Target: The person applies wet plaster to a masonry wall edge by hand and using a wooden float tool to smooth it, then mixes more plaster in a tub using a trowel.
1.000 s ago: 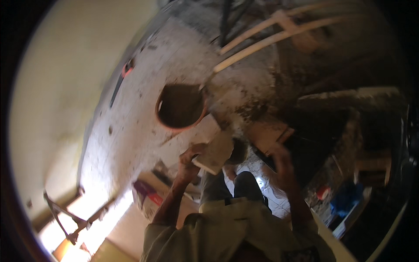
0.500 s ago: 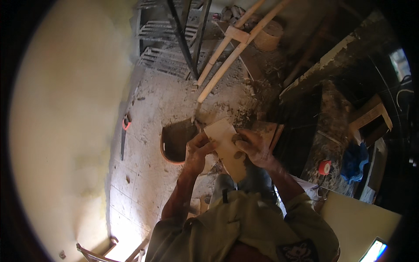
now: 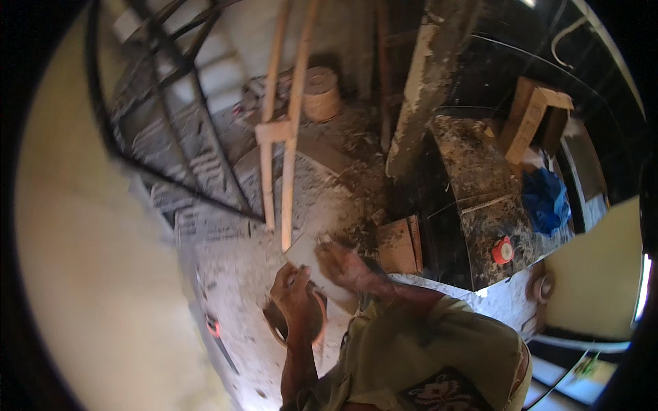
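Observation:
A pale, flat rectangular piece [image 3: 337,293], a tile or a thin board, is held in front of my body. My left hand [image 3: 293,289] grips its left edge with the fingers curled round it. On its right side lies my right hand [image 3: 345,266], fingers bent over the upper part; motion blur and shadow hide whether something else is under them. Below my left hand stands a rounded container with an orange rim [image 3: 322,327], partly covered by my forearm and the piece.
A wooden ladder-like frame [image 3: 274,132] and a dark metal frame [image 3: 212,130] lean ahead. Left on the floor lies a red-handled saw [image 3: 214,327]. At right, a dirty counter [image 3: 480,164] carries a red tape roll [image 3: 502,251], blue plastic [image 3: 545,198] and a cardboard box [image 3: 531,127]. Brown tiles [image 3: 397,246] lean against it.
My view has swung to the right and up, so the surroundings sit differently. Both hands still hold the pale piece; my right hand has shifted across its upper part.

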